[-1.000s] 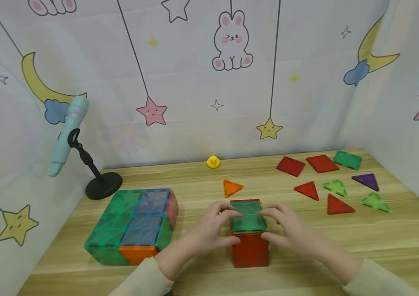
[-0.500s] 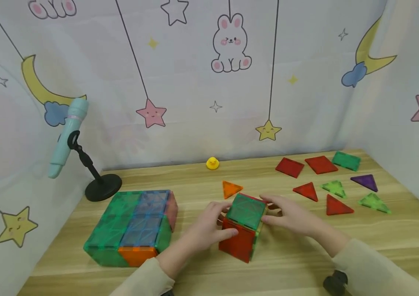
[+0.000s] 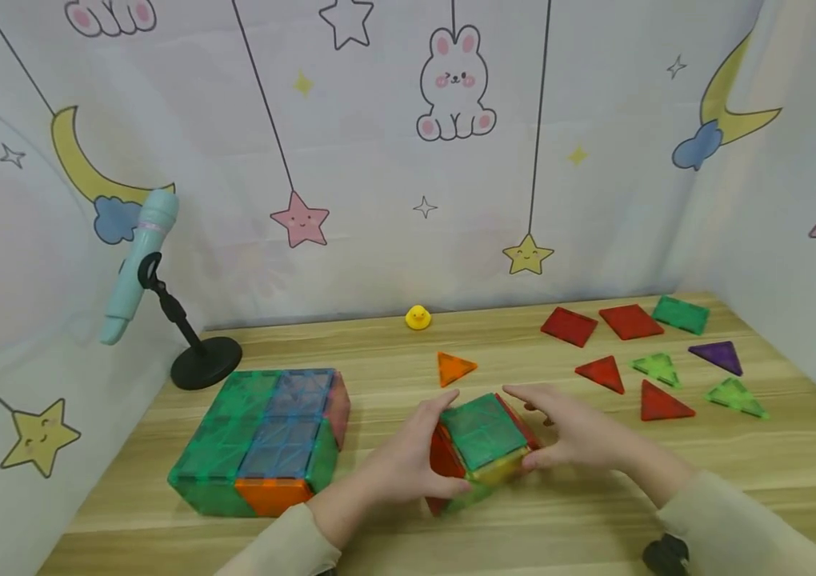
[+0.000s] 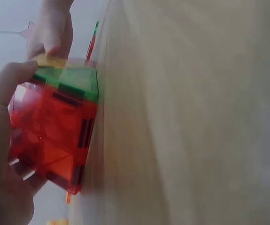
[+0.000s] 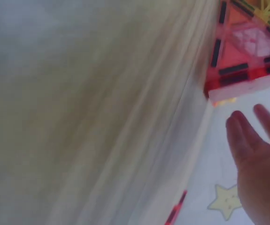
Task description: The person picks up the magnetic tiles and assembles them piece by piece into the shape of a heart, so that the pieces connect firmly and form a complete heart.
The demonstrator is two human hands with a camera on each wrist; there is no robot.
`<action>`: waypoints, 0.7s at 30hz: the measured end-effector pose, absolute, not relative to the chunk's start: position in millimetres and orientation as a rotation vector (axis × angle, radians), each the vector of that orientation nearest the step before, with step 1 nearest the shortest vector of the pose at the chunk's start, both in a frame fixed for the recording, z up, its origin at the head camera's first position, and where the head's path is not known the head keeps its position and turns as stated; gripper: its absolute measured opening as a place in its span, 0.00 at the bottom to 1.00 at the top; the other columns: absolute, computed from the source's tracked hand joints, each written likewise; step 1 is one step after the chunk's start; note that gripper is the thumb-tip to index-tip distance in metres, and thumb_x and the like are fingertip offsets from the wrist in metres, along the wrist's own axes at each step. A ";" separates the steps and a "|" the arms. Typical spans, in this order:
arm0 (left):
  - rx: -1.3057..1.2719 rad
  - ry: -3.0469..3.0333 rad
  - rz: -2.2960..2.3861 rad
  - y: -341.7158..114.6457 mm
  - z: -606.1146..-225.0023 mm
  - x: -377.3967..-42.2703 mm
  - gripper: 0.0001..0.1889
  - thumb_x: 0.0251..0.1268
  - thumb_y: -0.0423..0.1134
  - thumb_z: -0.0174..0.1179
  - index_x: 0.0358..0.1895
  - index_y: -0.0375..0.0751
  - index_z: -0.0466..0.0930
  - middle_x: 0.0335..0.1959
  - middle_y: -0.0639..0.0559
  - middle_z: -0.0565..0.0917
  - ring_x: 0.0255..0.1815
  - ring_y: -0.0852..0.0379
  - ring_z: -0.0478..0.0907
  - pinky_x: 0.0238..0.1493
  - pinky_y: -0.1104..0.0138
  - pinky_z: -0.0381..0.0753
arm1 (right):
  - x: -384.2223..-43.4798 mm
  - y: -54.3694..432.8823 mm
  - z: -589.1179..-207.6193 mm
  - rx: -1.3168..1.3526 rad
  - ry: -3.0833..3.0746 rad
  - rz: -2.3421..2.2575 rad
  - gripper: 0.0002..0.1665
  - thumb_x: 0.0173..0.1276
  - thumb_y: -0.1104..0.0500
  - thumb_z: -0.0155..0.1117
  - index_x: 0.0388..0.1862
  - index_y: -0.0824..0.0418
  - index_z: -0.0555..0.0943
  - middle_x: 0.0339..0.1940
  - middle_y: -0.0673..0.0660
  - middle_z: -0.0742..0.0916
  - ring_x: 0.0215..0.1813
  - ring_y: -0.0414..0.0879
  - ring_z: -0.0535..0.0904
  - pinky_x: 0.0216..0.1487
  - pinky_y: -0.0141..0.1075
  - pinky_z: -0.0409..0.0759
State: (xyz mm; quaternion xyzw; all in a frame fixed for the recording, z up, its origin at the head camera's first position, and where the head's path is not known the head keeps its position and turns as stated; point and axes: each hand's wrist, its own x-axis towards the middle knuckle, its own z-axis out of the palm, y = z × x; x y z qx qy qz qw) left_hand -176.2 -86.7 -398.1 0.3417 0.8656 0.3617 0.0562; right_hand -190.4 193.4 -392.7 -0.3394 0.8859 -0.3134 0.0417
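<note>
A small block of magnetic tiles [image 3: 483,432] stands on the table between both hands, with a green top, red sides and a yellow and light green side facing forward. My left hand [image 3: 408,456] grips it from the left; in the left wrist view the thumb presses an upper edge beside the red face [image 4: 55,131] and the fingers go behind. My right hand [image 3: 584,428] is at the right side, its thumb touching a corner by the yellow tile. In the right wrist view the straight, spread fingers [image 5: 240,136] stand apart from the red side.
A larger magnetic-tile block [image 3: 235,440] stands at the left. Behind it is a microphone [image 3: 138,264] on a black stand. A yellow duck [image 3: 418,318] and an orange triangle tile [image 3: 455,368] lie farther back. Several loose tiles, including a red triangle [image 3: 666,402], are spread at the right.
The small block has turned clockwise as seen from above: its red front has swung to the left and the yellow and green side has come forward. The right hand has shifted along with it.
</note>
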 end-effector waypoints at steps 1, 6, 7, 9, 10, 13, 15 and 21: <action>1.055 2.600 1.115 -88.5 -397.8 -178.1 0.54 0.46 0.48 0.72 0.74 0.54 0.43 0.63 0.50 0.63 0.56 0.57 0.66 0.58 0.60 0.69 | -192.1 192.5 -393.2 -1.059 2.682 -0.961 0.55 0.52 0.38 0.70 0.72 0.59 0.58 0.66 0.58 0.69 0.62 0.55 0.68 0.55 0.51 0.71; 1.107 2.514 1.134 -97.2 -396.3 -184.6 0.54 0.47 0.45 0.72 0.74 0.50 0.43 0.65 0.49 0.63 0.60 0.57 0.65 0.61 0.61 0.66 | -194.2 186.2 -393.1 -1.077 2.570 -0.953 0.58 0.51 0.38 0.72 0.74 0.56 0.54 0.68 0.54 0.67 0.63 0.52 0.65 0.59 0.54 0.67; 1.101 2.518 1.120 -98.5 -395.9 -185.0 0.54 0.47 0.46 0.72 0.74 0.49 0.43 0.64 0.49 0.64 0.59 0.56 0.66 0.60 0.61 0.67 | -193.8 185.6 -392.9 -1.062 2.555 -0.965 0.59 0.51 0.38 0.72 0.74 0.57 0.53 0.66 0.54 0.67 0.62 0.51 0.66 0.58 0.53 0.68; 1.071 2.546 1.081 -100.3 -394.6 -184.8 0.54 0.47 0.49 0.72 0.74 0.48 0.44 0.63 0.49 0.65 0.59 0.57 0.66 0.59 0.61 0.68 | -193.0 185.1 -392.7 -1.021 2.541 -0.994 0.60 0.50 0.39 0.72 0.74 0.59 0.53 0.64 0.54 0.69 0.59 0.50 0.68 0.56 0.52 0.69; 1.054 2.564 1.061 -100.7 -394.1 -184.6 0.54 0.47 0.50 0.72 0.74 0.48 0.45 0.63 0.49 0.65 0.58 0.57 0.66 0.58 0.62 0.69 | -192.5 185.4 -392.6 -1.001 2.534 -1.012 0.60 0.50 0.40 0.73 0.74 0.60 0.53 0.63 0.53 0.69 0.59 0.50 0.68 0.56 0.52 0.70; 1.036 2.612 1.033 -100.8 -392.6 -183.7 0.53 0.47 0.52 0.72 0.74 0.48 0.47 0.61 0.50 0.67 0.56 0.57 0.68 0.55 0.63 0.71 | -191.4 185.8 -392.3 -0.965 2.531 -1.063 0.60 0.49 0.40 0.74 0.73 0.59 0.54 0.62 0.53 0.70 0.59 0.50 0.68 0.55 0.52 0.70; 1.058 2.642 1.035 -100.7 -392.1 -183.2 0.53 0.46 0.50 0.73 0.74 0.48 0.48 0.62 0.50 0.67 0.57 0.57 0.67 0.55 0.63 0.71 | -190.7 185.5 -392.1 -0.973 2.560 -1.073 0.60 0.48 0.40 0.75 0.72 0.58 0.55 0.62 0.53 0.70 0.61 0.52 0.67 0.56 0.54 0.68; 1.261 2.767 0.950 -101.5 -390.8 -181.7 0.52 0.44 0.45 0.75 0.72 0.39 0.52 0.64 0.44 0.66 0.61 0.52 0.65 0.59 0.59 0.69 | -188.5 185.5 -391.6 -0.811 2.569 -1.175 0.56 0.56 0.43 0.70 0.74 0.60 0.50 0.69 0.63 0.63 0.66 0.64 0.61 0.59 0.59 0.65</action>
